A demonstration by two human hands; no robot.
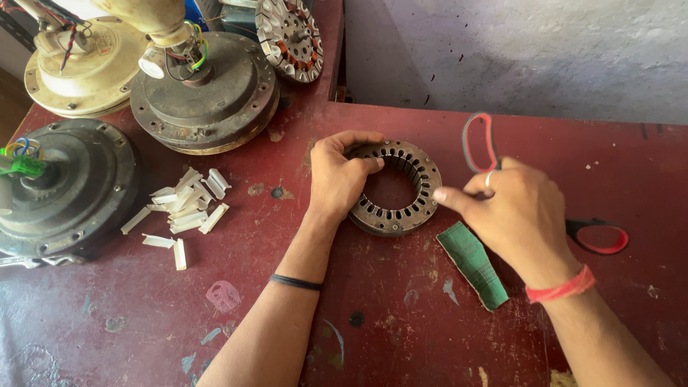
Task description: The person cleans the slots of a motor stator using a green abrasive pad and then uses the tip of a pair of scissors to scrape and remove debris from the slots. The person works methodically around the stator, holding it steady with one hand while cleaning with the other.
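Observation:
A round slotted metal stator ring (pixel 401 215) lies flat on the dark red table (pixel 373 330). My left hand (pixel 337 179) grips its left rim, thumb over the inner edge. My right hand (pixel 512 215) hovers just right of the ring, index finger pointing at its right edge, with scissors (pixel 479 140) hanging from the fingers; one red handle loop shows above the hand, and another red-and-black loop (pixel 602 236) lies behind it. A folded green paper strip (pixel 473 264) lies on the table under my right hand.
A heap of small white paper slips (pixel 188 208) sits to the left. Dismantled fan motors stand at the left (pixel 64 186), back left (pixel 204 93) and far back left (pixel 86 68). A wound stator (pixel 290 36) leans at the back. A grey wall rises behind.

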